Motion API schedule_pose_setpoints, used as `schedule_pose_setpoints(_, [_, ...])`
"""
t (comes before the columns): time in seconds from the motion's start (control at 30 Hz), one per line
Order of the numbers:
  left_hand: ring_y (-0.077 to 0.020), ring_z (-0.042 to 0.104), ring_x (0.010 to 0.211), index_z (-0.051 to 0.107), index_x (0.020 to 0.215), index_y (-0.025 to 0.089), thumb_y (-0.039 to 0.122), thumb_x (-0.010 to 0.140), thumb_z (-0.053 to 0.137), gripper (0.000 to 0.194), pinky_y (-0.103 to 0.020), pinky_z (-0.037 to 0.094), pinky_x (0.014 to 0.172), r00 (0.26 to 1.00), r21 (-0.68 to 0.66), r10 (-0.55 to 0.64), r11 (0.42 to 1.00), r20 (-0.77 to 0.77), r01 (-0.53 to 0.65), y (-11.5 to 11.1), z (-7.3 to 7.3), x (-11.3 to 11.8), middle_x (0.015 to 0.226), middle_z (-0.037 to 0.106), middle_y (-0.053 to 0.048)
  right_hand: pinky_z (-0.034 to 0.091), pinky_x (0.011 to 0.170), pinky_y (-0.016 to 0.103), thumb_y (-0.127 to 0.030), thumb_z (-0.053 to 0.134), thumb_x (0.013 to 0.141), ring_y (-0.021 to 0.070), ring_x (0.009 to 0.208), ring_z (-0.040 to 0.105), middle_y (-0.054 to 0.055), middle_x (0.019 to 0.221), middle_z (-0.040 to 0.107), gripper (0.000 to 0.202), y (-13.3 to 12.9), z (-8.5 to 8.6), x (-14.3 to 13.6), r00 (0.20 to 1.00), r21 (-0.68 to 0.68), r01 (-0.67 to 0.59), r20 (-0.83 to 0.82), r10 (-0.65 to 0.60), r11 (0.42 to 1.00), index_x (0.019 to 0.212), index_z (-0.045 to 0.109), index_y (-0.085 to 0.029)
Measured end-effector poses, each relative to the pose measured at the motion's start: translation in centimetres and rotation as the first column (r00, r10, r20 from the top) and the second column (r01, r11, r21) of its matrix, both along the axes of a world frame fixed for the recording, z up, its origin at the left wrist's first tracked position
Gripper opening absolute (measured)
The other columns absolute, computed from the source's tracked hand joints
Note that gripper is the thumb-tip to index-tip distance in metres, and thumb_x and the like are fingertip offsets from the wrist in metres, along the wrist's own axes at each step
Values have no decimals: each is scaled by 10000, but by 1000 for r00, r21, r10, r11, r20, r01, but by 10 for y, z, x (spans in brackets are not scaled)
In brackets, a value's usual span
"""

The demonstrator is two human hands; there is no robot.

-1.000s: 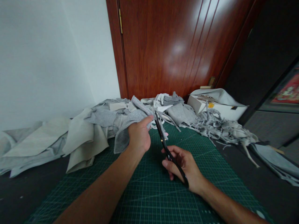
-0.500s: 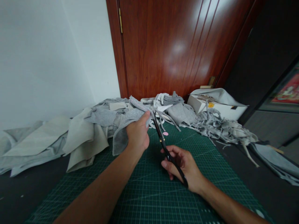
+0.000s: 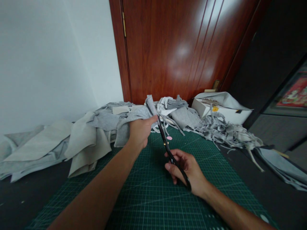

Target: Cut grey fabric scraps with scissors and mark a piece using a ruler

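Observation:
My left hand (image 3: 140,132) pinches a piece of grey fabric (image 3: 123,132) between thumb and fingers. The cloth hangs down on the left of the hand, and a narrow strip of it (image 3: 150,103) sticks up beyond the thumb. In my right hand (image 3: 183,169) is a pair of black scissors (image 3: 165,140), fingers wrapped around the handles. The blades point away from me, their tips right at the thumb and the fabric edge. Whether cloth lies between the blades I cannot tell. Both hands are above a green cutting mat (image 3: 153,198).
Beige and grey cloth pieces (image 3: 88,140) are heaped at the left. Fabric scraps (image 3: 187,116) lie at the back before a wooden door (image 3: 163,48). A white box (image 3: 223,111) stands behind tangled grey strips (image 3: 227,131). A pink oval (image 3: 169,138) lies on the mat.
The narrow strip beyond my left thumb has swung from leaning left to nearly upright. My left hand has turned, its thumb now pointing right toward the blades. The scissors have barely moved.

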State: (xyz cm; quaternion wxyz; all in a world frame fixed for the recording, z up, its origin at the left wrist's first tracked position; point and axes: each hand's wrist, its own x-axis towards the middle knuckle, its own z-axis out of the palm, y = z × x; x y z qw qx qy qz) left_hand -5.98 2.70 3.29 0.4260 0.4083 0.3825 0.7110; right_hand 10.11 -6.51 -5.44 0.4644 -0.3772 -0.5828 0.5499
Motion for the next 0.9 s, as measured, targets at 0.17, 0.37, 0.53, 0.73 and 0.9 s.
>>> schedule_pose_setpoints(0.17, [-346, 748, 920, 770, 746, 146, 284, 495, 941, 334, -414, 573, 756, 989, -98, -137, 986, -55, 132, 9, 12, 8, 944, 806, -127, 483, 386, 194, -446, 907, 749, 68, 404, 492, -105, 597, 547, 481, 3, 1, 2, 998, 4, 48, -33, -47, 999, 1045, 650, -168])
schedule_pose_setpoints(0.37, [-268, 743, 903, 742, 830, 182, 265, 559, 888, 319, -374, 548, 754, 978, -100, -73, 991, 197, 94, 1, 0, 21, 1005, 801, -64, 497, 389, 198, -402, 933, 712, 77, 407, 510, -101, 582, 563, 482, 6, 2, 4, 994, -25, 65, -88, -67, 998, 1031, 660, -166])
schedule_pose_setpoints(0.53, [-273, 737, 975, 727, 765, 189, 188, 521, 900, 299, -396, 539, 853, 984, -109, -57, 991, 170, 76, -1, -7, 17, 976, 798, -61, 484, 377, 194, -381, 938, 704, 71, 397, 492, -104, 590, 560, 486, 5, -1, 4, 995, -50, 60, -76, -64, 997, 1037, 657, -165])
schedule_pose_setpoints(0.73, [-293, 740, 978, 745, 736, 175, 210, 515, 909, 277, -414, 556, 879, 984, -61, -48, 996, 169, 59, -1, -8, 16, 894, 790, -65, 485, 389, 192, -381, 928, 724, 70, 404, 487, -106, 587, 551, 472, 3, 0, 4, 998, -36, 48, -40, -50, 998, 1045, 656, -168])
schedule_pose_setpoints(0.9, [-302, 744, 974, 736, 728, 190, 220, 524, 903, 266, -404, 572, 828, 985, -4, -15, 1000, 172, 16, -6, -6, 19, 909, 793, -51, 475, 389, 189, -380, 926, 733, 69, 408, 490, -100, 608, 557, 467, 2, -2, 3, 998, 1, 58, -30, -58, 998, 1056, 660, -172])
